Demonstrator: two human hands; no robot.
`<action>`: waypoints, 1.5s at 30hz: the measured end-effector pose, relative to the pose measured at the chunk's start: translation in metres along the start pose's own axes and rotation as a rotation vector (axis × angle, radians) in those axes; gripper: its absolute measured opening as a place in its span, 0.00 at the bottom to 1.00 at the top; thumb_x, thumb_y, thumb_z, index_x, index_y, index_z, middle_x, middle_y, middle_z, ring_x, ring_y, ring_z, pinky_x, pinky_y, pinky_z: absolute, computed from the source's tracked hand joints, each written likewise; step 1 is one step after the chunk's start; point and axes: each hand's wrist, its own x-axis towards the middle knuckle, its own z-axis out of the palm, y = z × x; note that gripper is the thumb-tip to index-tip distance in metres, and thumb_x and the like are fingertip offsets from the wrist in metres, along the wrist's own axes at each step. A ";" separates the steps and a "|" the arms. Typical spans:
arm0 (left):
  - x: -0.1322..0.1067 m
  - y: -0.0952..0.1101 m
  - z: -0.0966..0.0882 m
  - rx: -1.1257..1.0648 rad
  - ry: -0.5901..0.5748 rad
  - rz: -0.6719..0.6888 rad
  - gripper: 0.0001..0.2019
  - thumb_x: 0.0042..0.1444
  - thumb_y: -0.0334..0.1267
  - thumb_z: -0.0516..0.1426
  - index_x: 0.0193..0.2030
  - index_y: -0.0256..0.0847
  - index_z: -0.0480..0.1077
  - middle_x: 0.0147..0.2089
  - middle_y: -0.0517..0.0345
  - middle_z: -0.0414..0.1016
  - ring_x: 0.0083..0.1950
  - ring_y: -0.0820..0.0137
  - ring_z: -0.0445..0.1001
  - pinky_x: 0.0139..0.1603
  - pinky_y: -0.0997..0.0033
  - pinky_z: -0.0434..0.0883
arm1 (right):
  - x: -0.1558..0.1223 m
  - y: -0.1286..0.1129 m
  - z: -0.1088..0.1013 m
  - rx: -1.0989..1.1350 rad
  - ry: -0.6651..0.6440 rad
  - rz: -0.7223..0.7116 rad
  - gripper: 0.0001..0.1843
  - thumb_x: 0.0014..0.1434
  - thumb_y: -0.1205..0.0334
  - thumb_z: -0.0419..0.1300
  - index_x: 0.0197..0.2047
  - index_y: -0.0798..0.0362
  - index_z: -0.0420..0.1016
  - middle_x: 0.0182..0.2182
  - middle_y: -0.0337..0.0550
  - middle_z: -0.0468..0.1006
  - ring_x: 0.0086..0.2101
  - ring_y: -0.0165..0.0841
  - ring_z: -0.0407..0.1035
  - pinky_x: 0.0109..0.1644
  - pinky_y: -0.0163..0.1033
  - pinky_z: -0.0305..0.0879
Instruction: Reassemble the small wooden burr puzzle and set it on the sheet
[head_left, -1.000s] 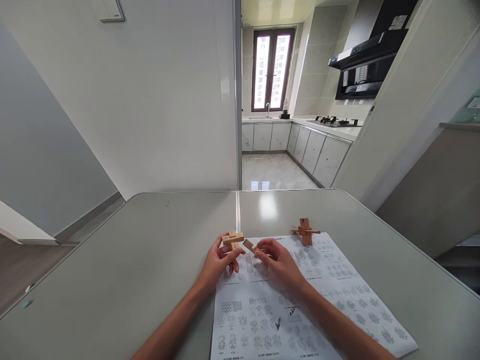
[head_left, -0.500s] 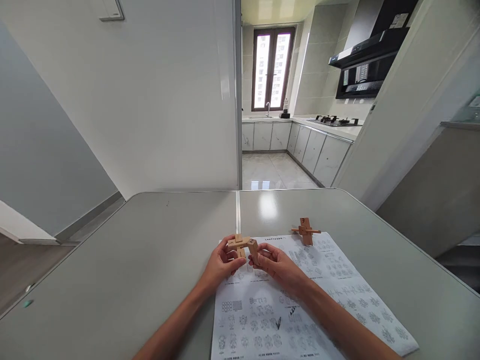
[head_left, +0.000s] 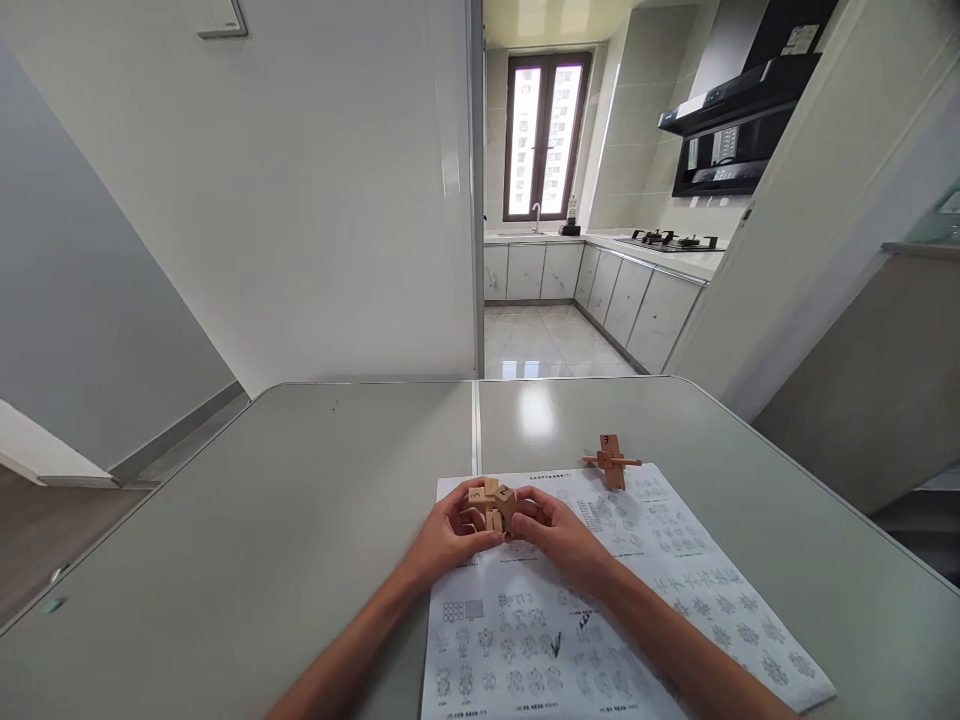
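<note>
Pale wooden burr puzzle pieces (head_left: 493,497), marked with dark characters, sit crossed together between my two hands above the printed sheet. My left hand (head_left: 451,532) is closed on them from the left, its thumb along the lower edge. On the right side, my right hand (head_left: 551,525) pinches the numbered piece between thumb and fingers. How the pieces interlock is partly hidden by my fingers. Under both hands lies the paper sheet (head_left: 517,650), covered in small printed diagrams.
A reddish-brown wooden cross-shaped puzzle (head_left: 612,463) stands on the sheet's far edge, with a thin bar through it. The grey table (head_left: 300,520) has a seam (head_left: 475,430) down its middle. A small green bit (head_left: 54,606) lies near the left edge.
The right-hand piece has moved in against the others, so the pieces now form a tighter cluster. My left hand has shifted slightly right and turned the pieces.
</note>
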 end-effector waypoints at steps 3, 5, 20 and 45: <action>0.000 0.000 0.001 0.030 0.046 0.009 0.34 0.47 0.43 0.72 0.61 0.43 0.70 0.47 0.53 0.78 0.42 0.66 0.76 0.45 0.66 0.73 | 0.001 0.002 0.000 -0.060 0.071 0.020 0.20 0.57 0.45 0.73 0.42 0.50 0.77 0.38 0.43 0.82 0.35 0.34 0.75 0.44 0.43 0.73; -0.001 0.001 0.002 0.052 0.074 0.026 0.33 0.47 0.42 0.72 0.60 0.43 0.70 0.47 0.54 0.78 0.40 0.69 0.75 0.44 0.67 0.73 | 0.001 0.002 0.000 -0.063 0.081 0.035 0.21 0.56 0.43 0.73 0.42 0.50 0.78 0.36 0.42 0.82 0.33 0.34 0.75 0.43 0.42 0.73; -0.005 0.004 0.006 0.264 0.162 0.088 0.36 0.49 0.45 0.72 0.64 0.46 0.68 0.41 0.57 0.77 0.35 0.70 0.71 0.38 0.71 0.71 | 0.002 -0.007 0.003 0.123 -0.042 -0.007 0.23 0.63 0.43 0.66 0.51 0.53 0.83 0.49 0.53 0.82 0.50 0.43 0.74 0.63 0.51 0.64; -0.010 0.015 0.006 0.390 -0.037 0.120 0.35 0.46 0.44 0.73 0.62 0.47 0.73 0.40 0.57 0.74 0.35 0.71 0.67 0.31 0.74 0.68 | -0.002 -0.004 -0.006 0.050 -0.104 0.111 0.28 0.53 0.48 0.74 0.52 0.52 0.75 0.46 0.52 0.83 0.46 0.45 0.80 0.57 0.53 0.70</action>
